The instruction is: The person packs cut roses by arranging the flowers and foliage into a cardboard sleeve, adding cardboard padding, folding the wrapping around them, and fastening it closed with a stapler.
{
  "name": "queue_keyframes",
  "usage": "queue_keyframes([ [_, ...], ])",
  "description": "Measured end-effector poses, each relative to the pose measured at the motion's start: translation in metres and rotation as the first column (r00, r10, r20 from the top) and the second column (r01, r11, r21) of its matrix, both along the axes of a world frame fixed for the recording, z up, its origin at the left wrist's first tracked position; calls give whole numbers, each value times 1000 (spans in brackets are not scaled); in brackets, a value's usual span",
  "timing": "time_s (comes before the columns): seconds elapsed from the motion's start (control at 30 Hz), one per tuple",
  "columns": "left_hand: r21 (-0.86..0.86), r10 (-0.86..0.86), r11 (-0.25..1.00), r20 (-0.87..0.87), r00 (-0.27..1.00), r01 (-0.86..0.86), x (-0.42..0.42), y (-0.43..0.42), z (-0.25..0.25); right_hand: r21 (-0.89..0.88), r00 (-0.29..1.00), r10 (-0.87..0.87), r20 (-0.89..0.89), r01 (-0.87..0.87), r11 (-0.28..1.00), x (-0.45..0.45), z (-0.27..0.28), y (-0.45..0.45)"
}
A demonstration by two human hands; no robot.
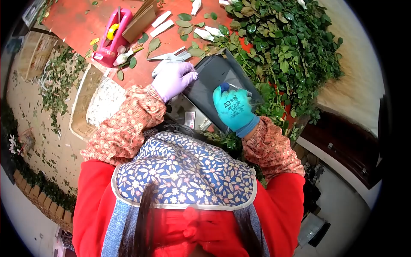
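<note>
My left hand (175, 80), in a thin purple glove, lies at the left edge of a dark grey tray-like box (209, 75), its fingers bent and pressed on or around that edge. Over the right part of the box is my right hand (233, 107), in a blue-green work glove, fingers curled around something thin and partly metallic that I cannot make out. Grey-handled shears (171, 55) rest on the red table just beyond my left hand. Under the box's near side, a white label (189, 119) shows on a shiny surface.
A pink tape dispenser (113, 36) stands at the back left of the red table (72, 19), beside folded cardboard (140, 19). White-wrapped buds (162, 28) and loose leaves lie behind. Leafy stems (278, 47) are heaped at right. A basket (81, 105) of white pieces sits at left.
</note>
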State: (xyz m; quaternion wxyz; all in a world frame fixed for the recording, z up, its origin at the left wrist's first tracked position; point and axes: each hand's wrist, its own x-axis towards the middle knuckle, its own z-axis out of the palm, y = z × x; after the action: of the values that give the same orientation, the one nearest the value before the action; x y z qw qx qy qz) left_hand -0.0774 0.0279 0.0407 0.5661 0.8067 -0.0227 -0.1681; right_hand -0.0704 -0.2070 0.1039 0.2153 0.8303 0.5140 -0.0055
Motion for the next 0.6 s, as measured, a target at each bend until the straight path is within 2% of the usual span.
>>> queue_keyframes([
  [0.07, 112, 65, 991, 126, 990, -79, 3, -6, -3, 18, 999, 19, 31, -19, 1000, 0, 4, 2],
  [0.1, 106, 72, 991, 127, 989, -86, 4, -8, -2, 12, 999, 26, 32, -26, 1000, 1, -6, -3],
  [0.17, 147, 78, 985, 53, 996, -85, 7, -9, 2, 144, 995, 55, -83, -42, 989, 3, -35, -15],
  [0.2, 155, 86, 984, -7, 996, -84, 7, -9, 3, 206, 978, 114, -172, -78, 975, 7, -28, -12],
  [0.23, 157, 82, 984, -3, 997, -80, 8, -8, 0, 208, 979, 110, -169, -74, 975, 7, -14, -1],
  [0.27, 17, 86, 996, -37, 996, -86, 7, -6, -7, -23, 985, 6, -170, -10, 1000, 5, 4, 15],
  [0.3, -124, 84, 988, -74, 994, -93, 8, -4, -8, -253, 984, -98, -149, 58, 966, 5, 15, 23],
  [0.33, -151, 114, 981, -79, 990, -125, 7, -3, -10, -256, 983, -103, -149, 63, 965, 5, 18, 23],
  [0.37, -153, 112, 980, -80, 990, -123, 7, -4, -12, -231, 989, -33, -142, 0, 973, 6, 20, 23],
  [0.4, -144, 113, 981, -138, 984, -132, 8, -4, -6, -206, 990, 37, -135, -65, 976, 7, 21, 22],
  [0.43, -134, 113, 981, -196, 974, -140, 9, -5, 6, -207, 990, 36, -137, -64, 976, 7, 19, 21],
  [0.47, 109, 9, 994, -138, 990, 6, 11, -5, 21, -164, 994, 100, -42, -105, 981, 7, 17, 19],
  [0.5, 248, -69, 966, -46, 997, 78, 12, -7, 27, -123, 986, 157, 56, -149, 981, 6, 16, 17],
  [0.57, 127, 7, 992, -114, 993, 7, 10, -10, 26, -138, 995, 102, -11, -103, 985, 3, 16, 18],
  [0.6, 131, -6, 991, -111, 994, 21, 10, -10, 22, -155, 996, 51, -77, -63, 986, 2, 15, 18],
])
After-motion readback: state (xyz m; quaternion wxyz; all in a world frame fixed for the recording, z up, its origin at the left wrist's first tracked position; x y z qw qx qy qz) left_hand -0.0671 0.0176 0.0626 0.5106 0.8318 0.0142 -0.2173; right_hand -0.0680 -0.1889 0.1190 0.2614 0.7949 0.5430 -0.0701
